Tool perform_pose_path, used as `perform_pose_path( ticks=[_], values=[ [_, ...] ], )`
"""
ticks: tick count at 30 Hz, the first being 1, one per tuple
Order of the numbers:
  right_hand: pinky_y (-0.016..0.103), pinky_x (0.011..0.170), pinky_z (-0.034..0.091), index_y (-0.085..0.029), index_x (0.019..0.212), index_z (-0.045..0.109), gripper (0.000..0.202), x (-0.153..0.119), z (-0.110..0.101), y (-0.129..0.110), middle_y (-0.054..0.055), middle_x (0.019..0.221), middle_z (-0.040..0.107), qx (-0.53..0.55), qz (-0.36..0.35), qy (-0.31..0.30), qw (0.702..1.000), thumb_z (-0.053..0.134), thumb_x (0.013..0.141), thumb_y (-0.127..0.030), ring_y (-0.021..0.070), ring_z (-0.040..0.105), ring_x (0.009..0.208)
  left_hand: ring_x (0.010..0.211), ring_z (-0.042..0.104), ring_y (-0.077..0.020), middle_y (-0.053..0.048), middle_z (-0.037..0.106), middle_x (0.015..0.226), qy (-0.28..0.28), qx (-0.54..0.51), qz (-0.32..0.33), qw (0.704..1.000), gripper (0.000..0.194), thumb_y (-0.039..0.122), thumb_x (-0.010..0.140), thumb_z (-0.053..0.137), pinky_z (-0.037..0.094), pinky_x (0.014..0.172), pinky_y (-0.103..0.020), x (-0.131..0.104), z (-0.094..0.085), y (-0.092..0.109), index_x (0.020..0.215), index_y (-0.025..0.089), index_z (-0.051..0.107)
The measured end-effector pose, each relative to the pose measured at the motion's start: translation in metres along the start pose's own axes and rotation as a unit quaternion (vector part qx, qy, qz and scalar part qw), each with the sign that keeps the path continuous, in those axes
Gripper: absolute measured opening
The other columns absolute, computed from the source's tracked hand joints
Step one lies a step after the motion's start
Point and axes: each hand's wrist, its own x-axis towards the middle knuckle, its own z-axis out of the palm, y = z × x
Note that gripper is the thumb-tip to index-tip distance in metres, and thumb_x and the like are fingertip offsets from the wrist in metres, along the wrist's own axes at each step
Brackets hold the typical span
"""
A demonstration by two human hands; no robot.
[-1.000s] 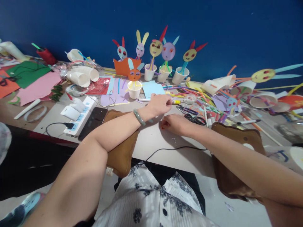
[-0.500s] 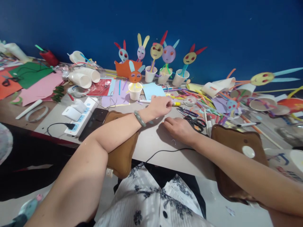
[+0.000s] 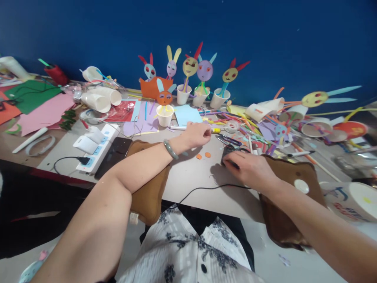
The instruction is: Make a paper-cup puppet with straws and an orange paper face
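My left hand [image 3: 198, 135], with a bangle at its wrist, rests on the grey table with curled fingers, beside a yellow-ended marker [image 3: 215, 130]. Whether anything is inside its curl is hidden. Below it lie two small orange paper pieces, one [image 3: 198, 156] left of the other [image 3: 207, 155]. My right hand [image 3: 249, 167] is over the black scissors [image 3: 232, 151], fingers bent and pointing left; what its fingertips touch is hidden. Behind my left hand stands a paper cup [image 3: 165, 115] with an orange rabbit face [image 3: 164, 98].
More rabbit-face cups [image 3: 220, 98] line the blue wall. Coloured sticks and paper scraps [image 3: 250, 125] cover the right side. A power strip [image 3: 98, 149], a phone [image 3: 113, 157] and brown pouches [image 3: 150, 200] lie near the front. A black cable [image 3: 200, 188] crosses the table.
My right hand has moved right, away from my left hand, to the scissors. Two orange pieces now show on the table where it was. My left hand has hardly moved.
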Motion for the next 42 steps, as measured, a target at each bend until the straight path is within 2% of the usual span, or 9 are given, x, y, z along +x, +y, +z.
perform_pose_path(
  ticks=[3, 6, 9, 12, 17, 26, 31, 36, 42],
  values=[
    [0.034, 0.071, 0.038, -0.019, 0.098, 0.071, 0.024, -0.007, -0.015, 0.036, 0.014, 0.101, 0.077, -0.042, 0.123, -0.001, 0.991, 0.05, 0.098, -0.031, 0.0274, 0.068, 0.088, 0.093, 0.069, -0.0219, -0.005, 0.078, 0.099, -0.009, -0.002, 0.003, 1.0, 0.017, 0.017, 0.08, 0.056, 0.042, 0.086, -0.036, 0.001, 0.004, 0.0, 0.085, 0.019, 0.073],
    [0.035, 0.069, 0.034, -0.018, 0.102, 0.072, 0.023, -0.006, -0.028, 0.081, 0.018, 0.104, 0.076, -0.071, 0.254, -0.035, 0.964, 0.054, 0.097, -0.032, 0.0286, 0.065, 0.088, 0.09, 0.068, -0.0211, -0.005, 0.078, 0.095, -0.012, -0.004, 0.016, 1.0, 0.017, 0.017, 0.079, 0.056, 0.043, 0.085, -0.035, 0.0, 0.007, 0.0, 0.084, 0.019, 0.072],
    [0.034, 0.067, 0.033, -0.015, 0.099, 0.074, 0.024, 0.003, -0.033, 0.12, 0.02, 0.106, 0.075, -0.067, 0.289, -0.051, 0.954, 0.055, 0.097, -0.029, 0.0257, 0.062, 0.084, 0.088, 0.067, -0.0206, -0.006, 0.078, 0.096, -0.023, -0.008, 0.022, 0.999, 0.017, 0.016, 0.078, 0.057, 0.045, 0.083, -0.035, -0.001, 0.008, 0.001, 0.084, 0.018, 0.073],
    [0.032, 0.069, 0.033, -0.015, 0.098, 0.076, 0.022, 0.016, -0.029, 0.139, 0.018, 0.104, 0.075, -0.057, 0.28, -0.068, 0.956, 0.058, 0.096, -0.028, 0.0215, 0.059, 0.083, 0.084, 0.066, -0.02, -0.006, 0.078, 0.093, -0.032, -0.007, 0.015, 0.999, 0.018, 0.016, 0.078, 0.057, 0.046, 0.082, -0.034, -0.003, 0.007, 0.003, 0.084, 0.018, 0.074],
    [0.035, 0.068, 0.029, -0.007, 0.1, 0.076, 0.026, 0.034, -0.018, 0.144, 0.024, 0.103, 0.072, -0.057, 0.269, -0.075, 0.958, 0.056, 0.095, -0.022, 0.0188, 0.053, 0.078, 0.081, 0.066, -0.0191, -0.005, 0.077, 0.087, -0.039, -0.003, 0.012, 0.999, 0.019, 0.015, 0.076, 0.056, 0.046, 0.082, -0.033, -0.003, 0.005, 0.005, 0.081, 0.018, 0.074],
    [0.034, 0.071, 0.032, -0.009, 0.085, 0.074, 0.019, 0.041, -0.021, 0.151, 0.019, 0.095, 0.07, -0.011, 0.261, -0.052, 0.964, 0.06, 0.091, -0.018, 0.0162, 0.047, 0.076, 0.082, 0.066, -0.0194, -0.006, 0.078, 0.09, -0.04, 0.012, 0.016, 0.999, 0.02, 0.016, 0.077, 0.055, 0.046, 0.081, -0.033, -0.003, 0.003, 0.007, 0.082, 0.018, 0.074],
    [0.034, 0.072, 0.033, -0.008, 0.09, 0.073, 0.019, 0.031, -0.038, 0.158, 0.019, 0.095, 0.072, 0.02, 0.294, 0.003, 0.955, 0.059, 0.092, -0.021, 0.0158, 0.051, 0.077, 0.08, 0.065, -0.0195, -0.006, 0.078, 0.089, -0.036, 0.013, 0.02, 0.999, 0.022, 0.016, 0.078, 0.054, 0.046, 0.082, -0.033, -0.003, 0.003, 0.006, 0.084, 0.017, 0.076],
    [0.029, 0.066, 0.036, -0.012, 0.102, 0.069, 0.015, 0.024, -0.06, 0.164, 0.011, 0.088, 0.072, 0.064, 0.363, 0.079, 0.926, 0.065, 0.09, -0.02, 0.0129, 0.053, 0.068, 0.078, 0.064, -0.0188, -0.006, 0.078, 0.088, -0.044, 0.006, 0.01, 0.999, 0.022, 0.014, 0.078, 0.055, 0.046, 0.083, -0.033, -0.004, 0.002, 0.009, 0.085, 0.016, 0.076],
    [0.027, 0.058, 0.034, -0.011, 0.109, 0.068, 0.02, 0.015, -0.106, 0.161, 0.009, 0.086, 0.073, 0.087, 0.366, 0.173, 0.91, 0.066, 0.09, -0.018, 0.0072, 0.044, 0.057, 0.078, 0.065, -0.0198, -0.007, 0.077, 0.086, -0.038, 0.005, 0.012, 0.999, 0.022, 0.013, 0.078, 0.055, 0.046, 0.083, -0.035, -0.004, 0.005, 0.008, 0.086, 0.016, 0.076]
  ],
)
